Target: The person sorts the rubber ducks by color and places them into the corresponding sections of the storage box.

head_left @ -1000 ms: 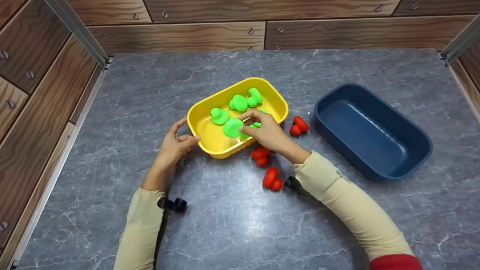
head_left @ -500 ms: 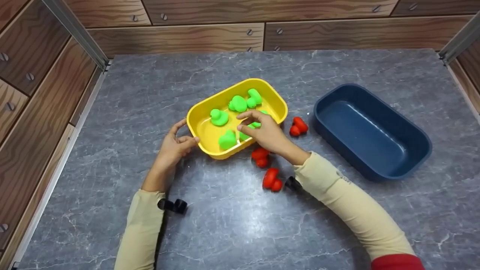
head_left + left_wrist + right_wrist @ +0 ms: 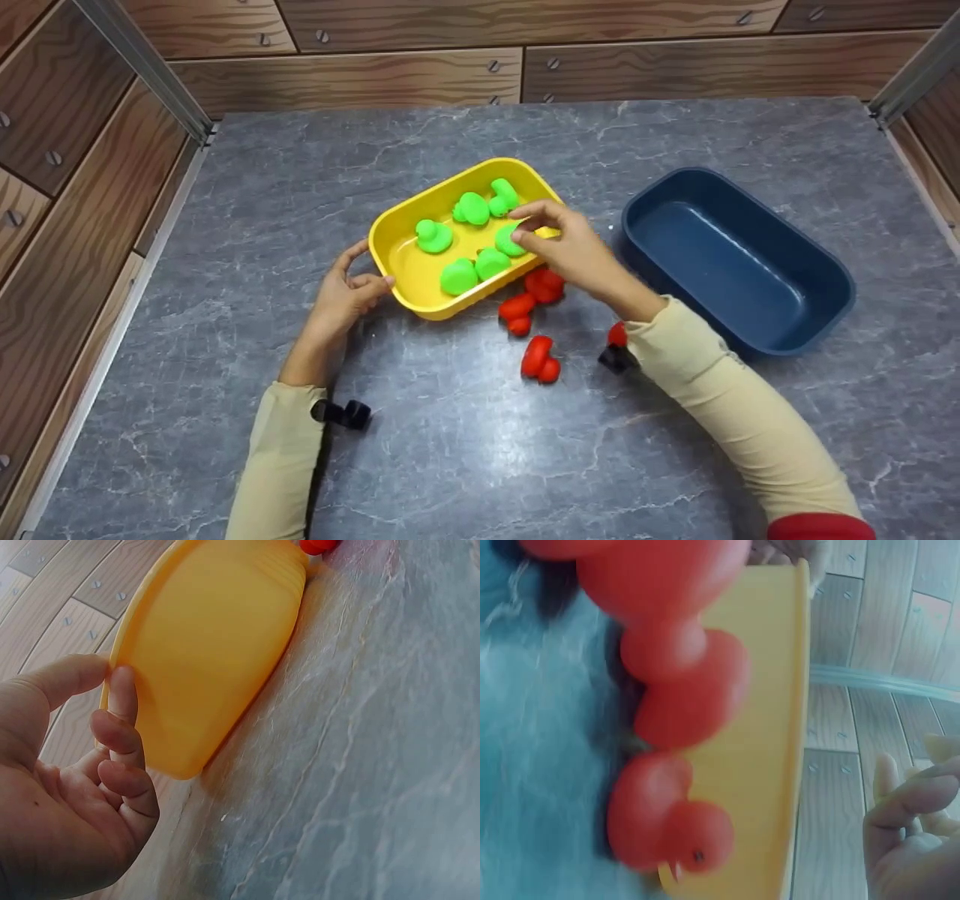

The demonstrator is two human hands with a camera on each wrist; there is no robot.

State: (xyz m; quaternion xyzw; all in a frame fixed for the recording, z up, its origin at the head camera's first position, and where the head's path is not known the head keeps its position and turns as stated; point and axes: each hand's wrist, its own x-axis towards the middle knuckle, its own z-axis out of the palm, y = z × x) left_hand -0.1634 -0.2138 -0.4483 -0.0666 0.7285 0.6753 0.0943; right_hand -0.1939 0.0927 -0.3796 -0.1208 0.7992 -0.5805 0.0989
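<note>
My left hand holds the left end of the yellow bin; its fingers meet at the rim in the left wrist view. Inside the bin sit several green rubber ducks. Over the bin's right end hovers my right hand, thumb and fingers apart, with the thumb overlapping one green duck in the head view. Nothing shows between the right fingers in the right wrist view. Red rubber ducks lie on the table in front of the bin, and one red duck is close against its wall.
A dark blue bin with nothing in it stands to the right on the grey marbled table. Another red duck is partly hidden by the right wrist's camera. Wood-patterned panels border the back and left side.
The right hand let go of a green duck, which now rests at the bin's near wall. Then the hand moved right, uncovering more green ducks. The left hand stays on the rim.
</note>
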